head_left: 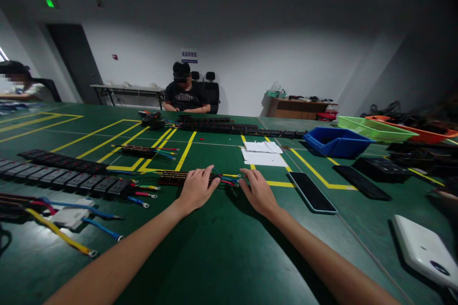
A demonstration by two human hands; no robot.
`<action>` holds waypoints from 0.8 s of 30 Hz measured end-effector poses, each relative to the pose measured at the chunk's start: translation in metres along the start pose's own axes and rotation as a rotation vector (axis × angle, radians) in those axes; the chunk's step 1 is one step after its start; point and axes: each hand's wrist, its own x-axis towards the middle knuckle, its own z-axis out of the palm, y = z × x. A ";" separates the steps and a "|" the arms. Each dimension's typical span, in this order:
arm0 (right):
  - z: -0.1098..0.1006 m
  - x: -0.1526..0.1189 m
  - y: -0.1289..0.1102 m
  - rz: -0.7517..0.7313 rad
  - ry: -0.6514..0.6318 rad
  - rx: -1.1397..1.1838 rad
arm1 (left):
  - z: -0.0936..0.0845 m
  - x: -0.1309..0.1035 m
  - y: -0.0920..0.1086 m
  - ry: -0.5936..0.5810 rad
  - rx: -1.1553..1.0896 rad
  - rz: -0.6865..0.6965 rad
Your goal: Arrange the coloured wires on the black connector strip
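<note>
My left hand [196, 188] lies over a dark wired strip [171, 177] with copper-coloured lines, its fingers over the far side and thumb near the wire end. Blue, yellow and red wires [229, 179] with ring terminals come out to the right of that thumb. Just beyond the wire ends, my right hand [260, 193] is open, with thumb and fingers apart; no held thing shows in it. Part of the strip is hidden under my left hand. A similar wired strip [138, 151] lies farther back.
Rows of black socket modules [71, 176] and a wired strip with yellow and blue leads [60, 233] are at left. White papers [261, 153], a phone [311, 193], a blue bin [336, 143], a green bin [375, 128] and a white device [425, 248] are at right. People sit beyond.
</note>
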 end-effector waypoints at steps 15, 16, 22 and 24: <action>0.001 -0.001 0.002 -0.057 0.010 0.005 | 0.002 -0.001 0.001 0.006 0.014 -0.005; 0.001 -0.001 0.002 -0.075 0.005 0.001 | 0.002 -0.001 0.002 0.006 0.015 -0.004; 0.000 0.000 0.000 -0.130 -0.047 -0.026 | 0.003 0.000 0.002 0.017 0.031 -0.004; 0.000 0.001 0.000 -0.123 -0.048 -0.026 | 0.002 0.000 0.002 0.013 0.025 -0.007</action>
